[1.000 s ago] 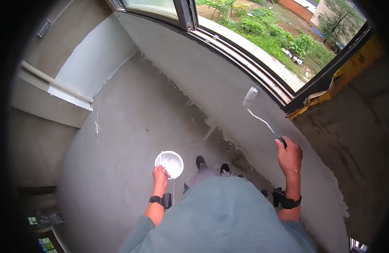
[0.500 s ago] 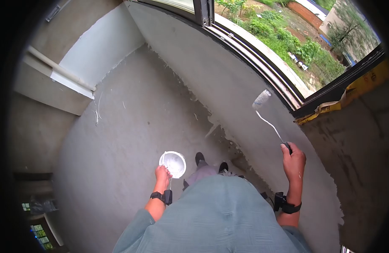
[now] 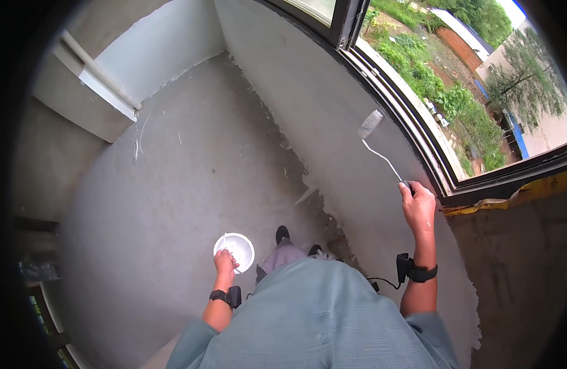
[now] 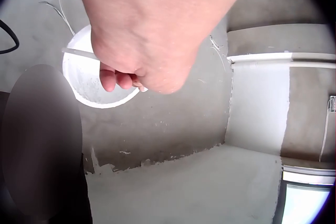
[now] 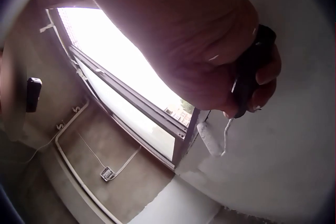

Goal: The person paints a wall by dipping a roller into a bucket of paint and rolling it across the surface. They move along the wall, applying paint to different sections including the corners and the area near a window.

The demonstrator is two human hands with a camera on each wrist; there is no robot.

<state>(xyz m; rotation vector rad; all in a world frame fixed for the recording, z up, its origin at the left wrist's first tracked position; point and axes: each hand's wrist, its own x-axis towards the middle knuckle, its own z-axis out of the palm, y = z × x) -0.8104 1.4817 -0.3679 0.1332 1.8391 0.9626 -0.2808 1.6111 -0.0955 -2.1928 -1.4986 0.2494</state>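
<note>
Left hand (image 3: 225, 262) grips the bucket (image 3: 241, 246) by its handle (image 4: 79, 53), likely for level carrying; right hand (image 3: 419, 209) grips the paint roller (image 3: 371, 124) near the wall (image 3: 295, 80).

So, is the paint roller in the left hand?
No, the right hand grips the paint roller by its black handle, while the left hand holds the white bucket.

The floor (image 3: 172, 190) is gray, with thin white marks (image 3: 136, 149) on it. Two dark shoes (image 3: 283, 234) stand on it.
</note>
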